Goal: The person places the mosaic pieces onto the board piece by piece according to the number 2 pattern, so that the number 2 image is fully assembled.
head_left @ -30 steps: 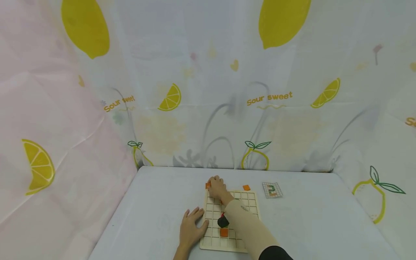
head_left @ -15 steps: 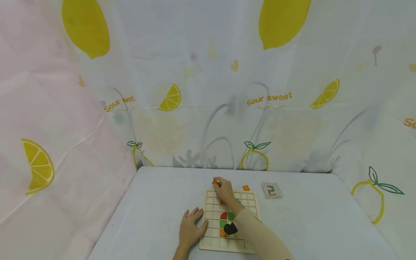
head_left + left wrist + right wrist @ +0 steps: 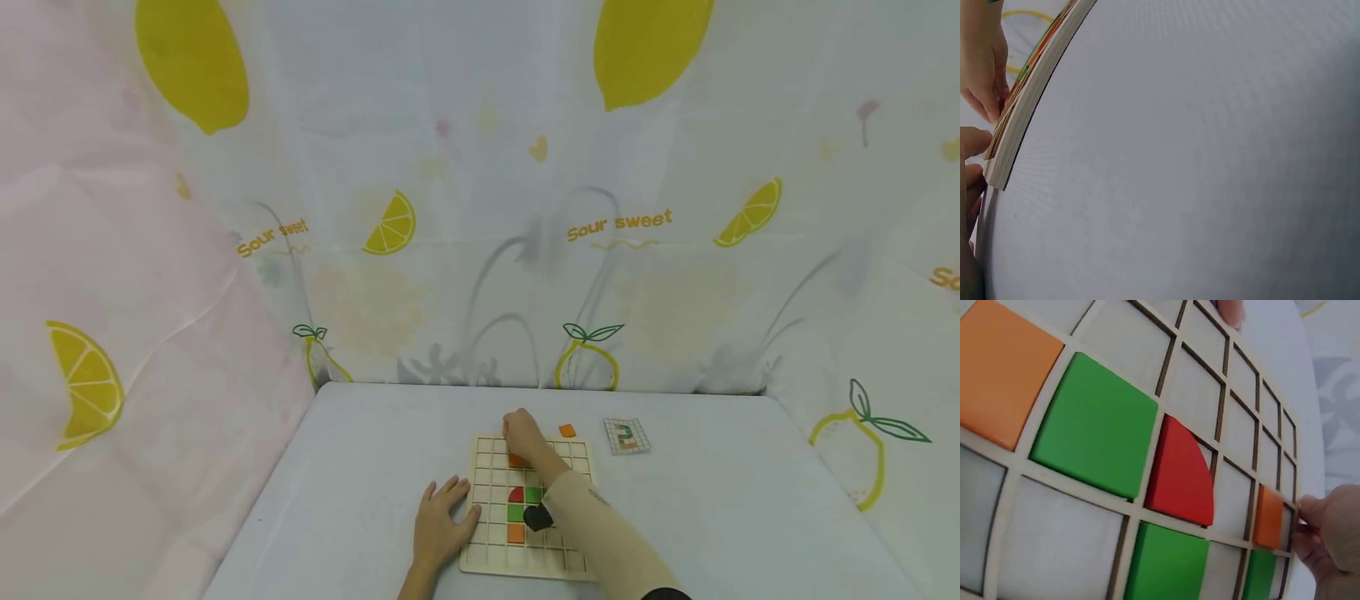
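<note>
A pale wooden grid board (image 3: 491,556) lies on the white table, with square and quarter-round tiles in its cells. Seen there are a red quarter-round tile (image 3: 1182,475), a green square tile (image 3: 1097,425), an orange square tile (image 3: 1007,372) and several others. My left hand (image 3: 442,529) rests on the table at the board's left side, fingers spread, thumb touching its edge. At the far edge of the board, my right hand (image 3: 522,433) is curled, thumb and fingers together; the orange tile it holds is hidden from view. The right wrist view shows that hand (image 3: 1335,534) at the edge.
Beyond the board lies a loose orange tile (image 3: 567,431). To its right is a small gridded pattern card (image 3: 627,437). A lemon-printed cloth (image 3: 480,317) stands behind the table. My right sleeve (image 3: 600,533) covers part of the board's right side.
My right hand picked up an orange tile from beyond the board's far left corner and carried it rightward along the far edge. The left hand has stayed in place.
</note>
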Tool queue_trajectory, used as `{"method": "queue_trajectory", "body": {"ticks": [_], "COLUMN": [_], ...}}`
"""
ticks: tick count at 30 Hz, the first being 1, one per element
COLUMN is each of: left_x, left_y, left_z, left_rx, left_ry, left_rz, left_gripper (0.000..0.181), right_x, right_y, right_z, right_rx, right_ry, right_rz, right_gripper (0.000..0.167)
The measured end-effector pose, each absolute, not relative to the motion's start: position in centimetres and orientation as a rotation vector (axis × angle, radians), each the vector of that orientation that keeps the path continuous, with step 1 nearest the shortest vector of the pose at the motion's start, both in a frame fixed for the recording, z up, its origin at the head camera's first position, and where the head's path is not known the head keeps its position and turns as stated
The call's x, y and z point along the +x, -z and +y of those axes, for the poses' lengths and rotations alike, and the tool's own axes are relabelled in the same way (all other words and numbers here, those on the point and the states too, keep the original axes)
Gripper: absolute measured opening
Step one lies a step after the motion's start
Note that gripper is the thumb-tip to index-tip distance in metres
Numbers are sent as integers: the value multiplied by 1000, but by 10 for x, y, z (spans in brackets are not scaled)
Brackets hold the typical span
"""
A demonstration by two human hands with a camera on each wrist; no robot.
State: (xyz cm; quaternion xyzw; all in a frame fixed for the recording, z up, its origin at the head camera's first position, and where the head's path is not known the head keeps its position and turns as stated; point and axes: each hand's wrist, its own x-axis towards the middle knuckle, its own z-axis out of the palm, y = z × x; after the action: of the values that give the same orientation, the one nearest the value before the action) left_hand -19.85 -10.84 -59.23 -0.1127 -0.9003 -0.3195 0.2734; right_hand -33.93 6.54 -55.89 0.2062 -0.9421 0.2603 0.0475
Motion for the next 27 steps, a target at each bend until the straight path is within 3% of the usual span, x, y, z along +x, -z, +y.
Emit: {"method": "queue_trajectory", "body": {"ticks": [2,6,9,12,16,19,22,27], "left_x": [-199,-199,-199,-199,-198,-197,-197,-198], "left_y": [593,594,594,593,592,592,592,593], "left_z": [-108,-108,-108,-108,-108,-108,-108,-108], "left_rx": [-303,-293,-278,-268,-267,-267,-266,-265], "left_ry": [859,866,883,899,894,891,895,898], "left_rz": [-2422,-2441,-2463,-2477,-2482,-2483,-2484,-2478], "left_gripper": [35,36,36,36,36,36,36,36], "right_x": [-353,-408,-438,-436,-423,-425,-431,-425], "right_y": [577,667,707,692,670,682,703,692], "right_z": [66,77,81,79,83,92,99,102], "right_rx": [570,673,729,699,727,742,686,602], "right_ry": [-736,-442,-294,-349,-308,-239,-236,-336], "right_rz": [-2932,-2806,-2815,-3005,-3052,-2973,-2920,-3031], "right_gripper": [23,24,13,6,10,15,7,4]}}
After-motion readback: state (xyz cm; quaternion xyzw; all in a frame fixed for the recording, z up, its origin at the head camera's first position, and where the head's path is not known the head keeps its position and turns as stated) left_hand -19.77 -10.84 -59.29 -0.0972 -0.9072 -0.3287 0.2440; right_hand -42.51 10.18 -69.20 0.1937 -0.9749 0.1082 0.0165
